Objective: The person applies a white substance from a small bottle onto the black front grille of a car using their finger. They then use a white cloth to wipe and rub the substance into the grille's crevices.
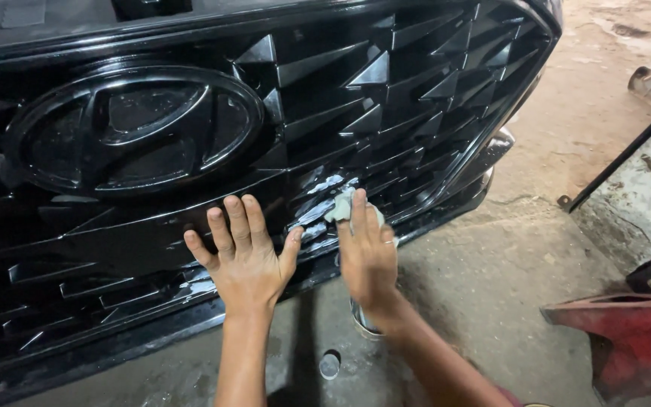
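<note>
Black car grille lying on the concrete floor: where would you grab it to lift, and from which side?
Probably the grille's lower edge rail, beside the left hand, approached from the near floor side. It is a continuous smooth bar; the angular slats above give poor hold, and the right hand presses a pale pad there.

Your left hand (244, 256) and right hand (367, 252) are both bare, with no gloves, rings or watch. Your forearms are uncovered too; only a sliver of reddish sleeve (508, 395) shows near your right elbow.
</note>
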